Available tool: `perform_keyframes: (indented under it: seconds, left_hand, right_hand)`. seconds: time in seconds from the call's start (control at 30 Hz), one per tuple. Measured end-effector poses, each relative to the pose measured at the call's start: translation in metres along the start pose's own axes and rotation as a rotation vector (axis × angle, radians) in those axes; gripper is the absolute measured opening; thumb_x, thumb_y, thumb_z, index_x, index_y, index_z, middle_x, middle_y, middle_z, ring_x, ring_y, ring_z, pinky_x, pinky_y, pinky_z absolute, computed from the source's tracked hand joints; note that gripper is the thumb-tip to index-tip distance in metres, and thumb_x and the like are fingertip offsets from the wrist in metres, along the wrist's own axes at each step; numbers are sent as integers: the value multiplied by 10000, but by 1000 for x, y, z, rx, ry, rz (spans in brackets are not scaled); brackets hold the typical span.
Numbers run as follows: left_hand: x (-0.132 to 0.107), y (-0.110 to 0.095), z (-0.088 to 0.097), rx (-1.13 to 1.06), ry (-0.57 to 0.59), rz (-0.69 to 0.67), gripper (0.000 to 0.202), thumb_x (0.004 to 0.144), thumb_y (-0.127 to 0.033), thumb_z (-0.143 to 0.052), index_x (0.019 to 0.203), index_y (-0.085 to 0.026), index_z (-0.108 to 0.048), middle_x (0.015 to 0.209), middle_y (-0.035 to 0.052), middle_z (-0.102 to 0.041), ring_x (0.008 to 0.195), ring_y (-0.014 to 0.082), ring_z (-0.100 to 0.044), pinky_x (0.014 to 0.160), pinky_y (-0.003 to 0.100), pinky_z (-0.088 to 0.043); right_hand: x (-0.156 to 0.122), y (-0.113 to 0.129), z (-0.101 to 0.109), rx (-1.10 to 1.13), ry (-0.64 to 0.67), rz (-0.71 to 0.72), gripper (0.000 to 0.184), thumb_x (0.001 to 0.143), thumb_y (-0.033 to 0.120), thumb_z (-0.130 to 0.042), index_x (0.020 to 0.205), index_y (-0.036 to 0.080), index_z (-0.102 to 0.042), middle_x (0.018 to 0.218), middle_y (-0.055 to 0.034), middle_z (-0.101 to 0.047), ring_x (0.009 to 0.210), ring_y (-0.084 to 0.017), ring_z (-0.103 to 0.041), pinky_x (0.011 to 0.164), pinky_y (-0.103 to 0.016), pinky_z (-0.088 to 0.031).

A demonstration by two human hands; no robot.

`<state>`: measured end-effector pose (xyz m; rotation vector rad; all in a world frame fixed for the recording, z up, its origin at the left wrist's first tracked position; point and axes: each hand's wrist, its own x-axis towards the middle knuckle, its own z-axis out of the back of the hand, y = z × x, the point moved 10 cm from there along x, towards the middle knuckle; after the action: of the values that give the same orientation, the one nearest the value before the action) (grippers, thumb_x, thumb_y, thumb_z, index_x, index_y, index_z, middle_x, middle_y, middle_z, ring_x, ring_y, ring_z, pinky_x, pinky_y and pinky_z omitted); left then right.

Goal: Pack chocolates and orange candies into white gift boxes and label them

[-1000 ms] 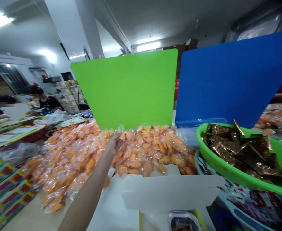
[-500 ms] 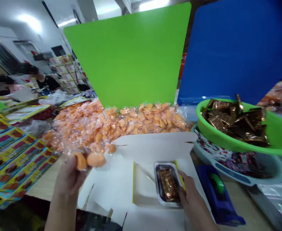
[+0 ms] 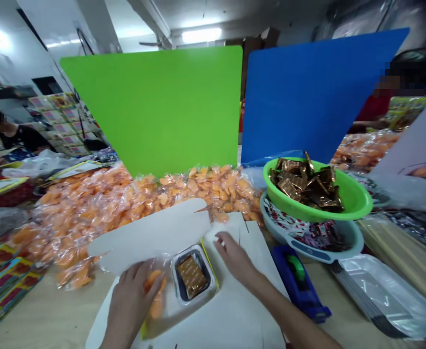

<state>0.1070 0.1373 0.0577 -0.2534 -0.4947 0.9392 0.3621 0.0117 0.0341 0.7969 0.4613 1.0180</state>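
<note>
My left hand (image 3: 133, 293) is closed on a clear packet of orange pieces (image 3: 156, 305), at the left side of an open white box with yellow edges (image 3: 169, 325). Inside the box, right of the packet, sits a small foil-coloured tray (image 3: 176, 281) with a shiny brown sachet (image 3: 191, 277) in it. My right hand (image 3: 233, 254) hovers over the white card just right of the box. Its fingers are bent and apart, and nothing shows between them.
Clear packets of orange pieces (image 3: 100, 208) are heaped behind. At right, a green basin (image 3: 356, 201) of brown sachets rests on a grey-blue basin (image 3: 351, 247), near a blue tape dispenser (image 3: 300, 286). Green (image 3: 176, 111) and blue (image 3: 296, 102) panels stand behind. Co-workers sit on both sides.
My left hand has brought the orange packet from the left into the box area. My right hand has let go of the tray and moved up and away. The view has turned right.
</note>
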Motion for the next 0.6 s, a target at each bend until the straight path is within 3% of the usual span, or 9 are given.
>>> perform_keyframes:
  seconds: [0.07, 0.13, 0.2, 0.3, 0.4, 0.5, 0.57, 0.6]
  left_hand:
    - [-5, 1, 2, 38, -135, -67, 546, 731, -534, -561, 1140, -172, -571, 1135, 155, -585, 1062, 340, -534, 889, 504, -449]
    - [-13, 6, 2, 19, -234, -98, 573, 762, -531, -534, 1202, -164, -528, 1193, 164, -530, 1117, 338, -494, 933, 534, -418]
    - [-21, 13, -2, -38, -247, -88, 493, 800, -496, -513, 1192, -199, -543, 1247, 147, -466, 1187, 323, -446, 972, 533, -396]
    - [-30, 21, -15, -137, -156, 8, 391, 853, -431, -458, 1165, -224, -572, 1354, 124, -342, 1283, 307, -353, 1024, 523, -364]
    - [-37, 19, -21, -257, -122, 120, 476, 883, -389, -405, 1316, -195, -443, 1406, 141, -266, 1332, 290, -288, 1077, 519, -307]
    - [-39, 11, -26, -340, -78, 169, 550, 896, -369, -393, 1416, -221, -293, 1432, 136, -211, 1367, 271, -227, 1108, 513, -257]
    - [-40, 5, -30, -369, -32, 173, 492, 898, -381, -397, 1372, -250, -376, 1452, 110, -163, 1380, 271, -194, 1118, 505, -238]
    - [-40, 2, -31, -378, -21, 171, 452, 896, -390, -406, 1325, -253, -438, 1456, 99, -151, 1384, 272, -186, 1123, 498, -232]
  right_hand:
    - [29, -5, 25, -238, -136, 6, 331, 890, 235, -382, 1190, 136, -480, 1164, -127, -567, 1091, -229, -510, 903, -338, -399]
    - [59, -11, 32, -422, -167, 24, 427, 807, 149, -463, 1234, 133, -469, 1248, -149, -518, 1167, -269, -446, 914, -371, -381]
    - [83, -19, 28, -476, -133, 44, 512, 745, 106, -508, 1250, 186, -479, 1265, -126, -517, 1176, -274, -438, 894, -374, -386]
    - [95, -26, 24, -486, -121, 64, 423, 747, 79, -482, 1143, 206, -565, 1132, -111, -591, 1111, -254, -486, 883, -362, -384]
    - [79, -31, 40, -488, -215, 12, 362, 776, 83, -415, 1105, 108, -565, 1064, -187, -578, 1080, -291, -490, 875, -397, -386]
    - [36, -25, 72, -300, -452, -22, 433, 801, 216, -455, 1215, 90, -462, 1140, -195, -525, 1075, -293, -490, 856, -399, -413]
    - [2, -20, 75, -14, -514, -35, 501, 796, 355, -504, 1242, 139, -425, 1108, -138, -545, 949, -246, -552, 787, -368, -456]
    - [-10, -15, 65, 134, -463, -50, 531, 791, 417, -514, 1244, 159, -415, 1071, -112, -563, 854, -219, -576, 724, -347, -476]
